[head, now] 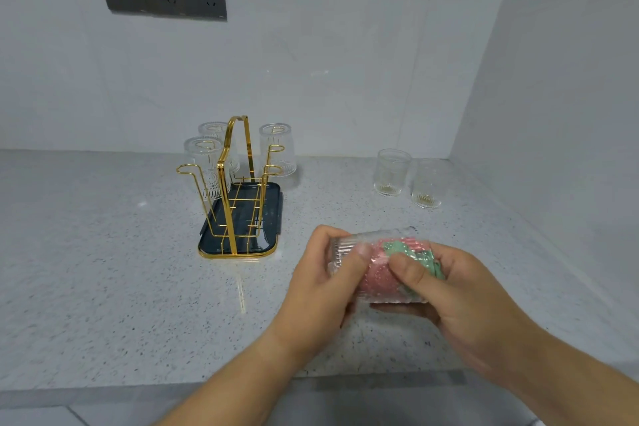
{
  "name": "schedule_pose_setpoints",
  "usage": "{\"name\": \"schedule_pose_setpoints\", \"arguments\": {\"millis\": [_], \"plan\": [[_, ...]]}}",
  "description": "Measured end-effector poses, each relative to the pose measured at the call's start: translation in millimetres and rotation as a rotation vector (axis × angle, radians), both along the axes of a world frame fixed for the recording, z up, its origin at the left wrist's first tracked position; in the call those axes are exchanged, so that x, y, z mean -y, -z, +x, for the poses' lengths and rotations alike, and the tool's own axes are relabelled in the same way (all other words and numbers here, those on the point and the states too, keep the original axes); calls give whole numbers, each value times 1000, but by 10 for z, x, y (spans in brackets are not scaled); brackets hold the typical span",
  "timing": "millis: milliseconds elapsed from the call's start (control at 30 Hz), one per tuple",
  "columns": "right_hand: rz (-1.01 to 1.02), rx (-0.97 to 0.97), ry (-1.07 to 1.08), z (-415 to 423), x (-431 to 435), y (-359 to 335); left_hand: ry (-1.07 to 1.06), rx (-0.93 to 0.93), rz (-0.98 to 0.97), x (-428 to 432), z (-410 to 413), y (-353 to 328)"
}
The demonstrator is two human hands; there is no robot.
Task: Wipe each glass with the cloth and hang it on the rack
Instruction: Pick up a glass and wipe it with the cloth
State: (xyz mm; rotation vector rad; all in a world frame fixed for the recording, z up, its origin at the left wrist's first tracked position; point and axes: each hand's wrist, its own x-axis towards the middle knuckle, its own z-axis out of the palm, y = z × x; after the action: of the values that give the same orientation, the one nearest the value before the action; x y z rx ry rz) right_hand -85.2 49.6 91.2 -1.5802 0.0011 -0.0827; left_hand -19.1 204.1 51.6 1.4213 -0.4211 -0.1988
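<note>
countertop [103,270] of speckled grey stone meets white walls [345,62]; left hand [318,290] grips a glass [340,249], right hand [460,297] pinches cloth [380,273] inside it.

Can't resolve held glass [340,249] front-right of rack [223,183]: blurred. Cloth [378,275] smeared through ribbing, outline unclear. Right hand [463,294] fingers mostly hidden under it. Forearms [221,391] cropped at bottom edge. Rear hung glass [211,128] half behind rack handle.
</note>
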Motion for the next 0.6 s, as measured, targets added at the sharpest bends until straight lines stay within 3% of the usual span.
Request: {"name": "schedule_pose_setpoints", "arguments": {"millis": [67, 200, 267, 400, 533, 600], "plan": [[-160, 48, -19, -31, 25, -7, -2, -204, -25, 11, 46, -56], [-464, 141, -40, -91, 88, -33, 306, -731, -117, -48, 113, -205], [-515, 169, -71, -118, 106, -36, 457, -831, -108, -93, 116, -226], [-393, 127, -12, -101, 124, -31, 510, -536, 4, -119, 121, -146], [-68, -56, 60, 13, 178, -25, 246, -97, 78, -61, 52, -38], [0, -86, 34, 27, 159, -42, 163, -32, 58, -51, 43, -23]]}}
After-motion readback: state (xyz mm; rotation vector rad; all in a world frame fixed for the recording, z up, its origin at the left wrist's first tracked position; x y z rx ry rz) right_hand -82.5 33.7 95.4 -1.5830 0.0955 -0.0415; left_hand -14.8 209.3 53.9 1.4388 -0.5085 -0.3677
